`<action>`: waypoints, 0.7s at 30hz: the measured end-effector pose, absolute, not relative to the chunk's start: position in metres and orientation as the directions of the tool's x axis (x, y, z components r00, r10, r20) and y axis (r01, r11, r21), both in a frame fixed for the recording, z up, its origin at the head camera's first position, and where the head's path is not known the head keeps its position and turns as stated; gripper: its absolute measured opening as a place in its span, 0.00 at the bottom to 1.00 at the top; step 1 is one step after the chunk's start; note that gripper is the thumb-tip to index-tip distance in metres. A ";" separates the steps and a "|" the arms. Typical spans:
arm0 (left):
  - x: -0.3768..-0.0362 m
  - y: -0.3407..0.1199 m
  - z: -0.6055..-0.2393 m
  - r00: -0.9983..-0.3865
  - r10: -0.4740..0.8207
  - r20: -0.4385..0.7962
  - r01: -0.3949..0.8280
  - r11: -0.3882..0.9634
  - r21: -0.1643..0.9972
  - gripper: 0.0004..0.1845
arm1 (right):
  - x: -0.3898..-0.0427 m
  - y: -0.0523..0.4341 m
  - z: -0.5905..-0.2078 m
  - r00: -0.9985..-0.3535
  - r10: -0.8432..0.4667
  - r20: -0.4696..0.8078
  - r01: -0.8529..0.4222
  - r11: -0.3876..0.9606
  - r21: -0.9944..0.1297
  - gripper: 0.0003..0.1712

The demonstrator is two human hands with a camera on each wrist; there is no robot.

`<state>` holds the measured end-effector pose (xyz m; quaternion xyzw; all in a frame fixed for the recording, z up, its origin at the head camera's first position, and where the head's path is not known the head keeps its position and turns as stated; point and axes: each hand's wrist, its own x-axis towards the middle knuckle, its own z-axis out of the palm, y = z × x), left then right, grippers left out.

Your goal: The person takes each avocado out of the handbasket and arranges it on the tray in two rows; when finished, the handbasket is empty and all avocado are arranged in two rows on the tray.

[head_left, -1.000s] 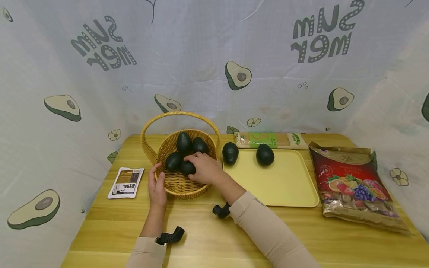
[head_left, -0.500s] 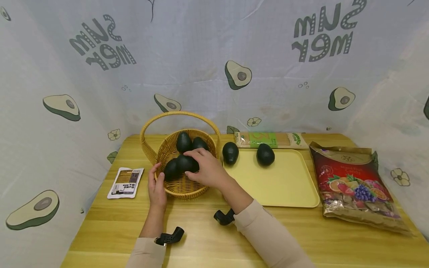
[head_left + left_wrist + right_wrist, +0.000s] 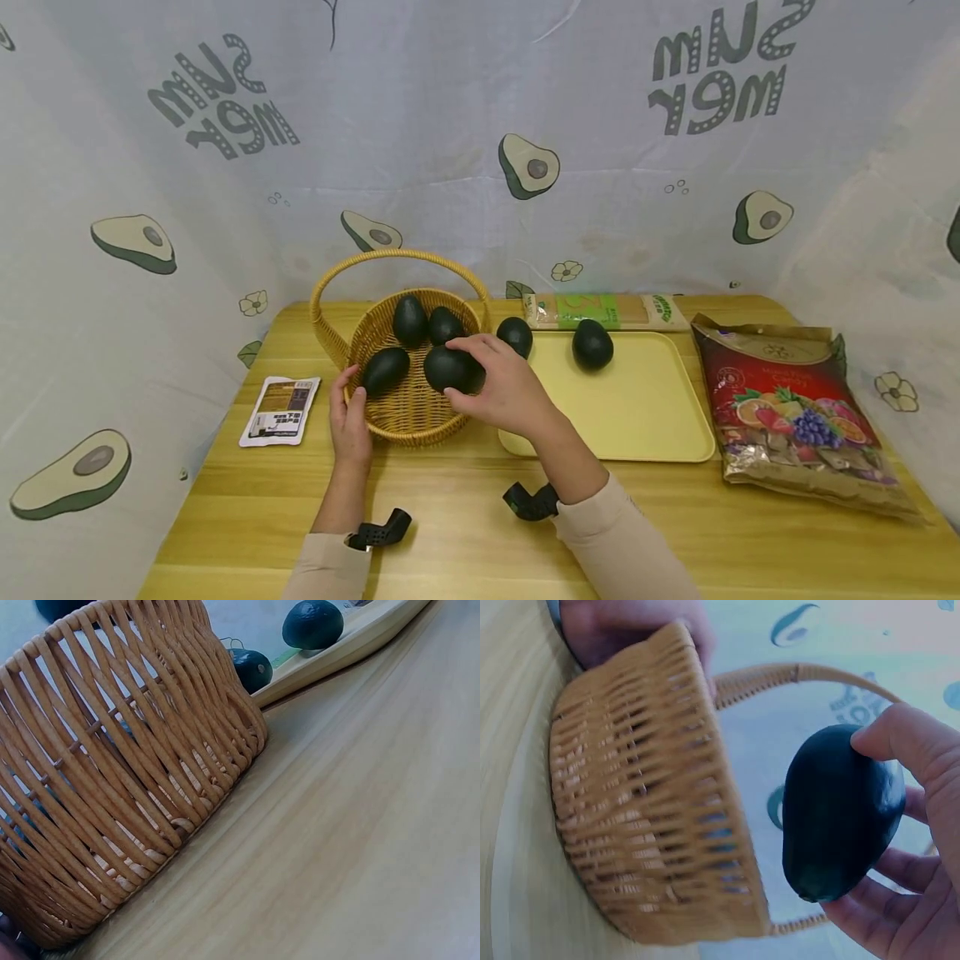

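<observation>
My right hand [image 3: 504,390] grips a dark green avocado [image 3: 448,368] lifted above the right rim of the wicker basket [image 3: 390,417]; the right wrist view shows that avocado [image 3: 838,814] held between thumb and fingers beside the basket [image 3: 645,817]. My left hand [image 3: 350,417] holds the basket's left front rim. Three avocados remain inside the basket [image 3: 387,369] [image 3: 410,320] [image 3: 446,325]. Two more avocados [image 3: 515,335] [image 3: 592,344] lie at the far edge of the yellow tray [image 3: 637,417], also seen in the left wrist view [image 3: 313,624] [image 3: 252,669].
A noodle packet [image 3: 600,311] lies behind the tray. A large red fruit-print bag [image 3: 787,412] lies at the right. A small sachet [image 3: 281,410] sits left of the basket. Printed cloth walls surround the wooden table [image 3: 465,533].
My right hand has picked one avocado out of the basket, raised it and carried it rightward toward the rim. The left hand stays on the basket.
</observation>
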<state>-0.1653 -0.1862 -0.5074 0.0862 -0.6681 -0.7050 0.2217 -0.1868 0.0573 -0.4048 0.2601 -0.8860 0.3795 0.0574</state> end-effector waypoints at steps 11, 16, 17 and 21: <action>-0.164 -0.186 -0.506 -0.883 -0.434 0.176 0.199 -0.008 0.980 0.21 | -0.186 0.106 -0.404 -0.882 -0.346 0.321 -0.468 0.553 -0.689 0.35; -0.164 -0.185 -0.506 -0.886 -0.428 0.177 0.200 -0.009 0.980 0.21 | -0.192 0.138 -0.404 -0.929 -0.236 0.286 -0.370 0.628 -0.685 0.37; -0.164 -0.185 -0.506 -0.887 -0.427 0.178 0.202 -0.010 0.979 0.21 | -0.194 0.145 -0.404 -0.937 -0.209 0.279 -0.347 0.640 -0.685 0.37; -0.164 -0.185 -0.506 -0.886 -0.428 0.180 0.201 -0.004 0.980 0.21 | -0.201 0.172 -0.406 -0.957 -0.106 0.270 -0.269 0.667 -0.694 0.37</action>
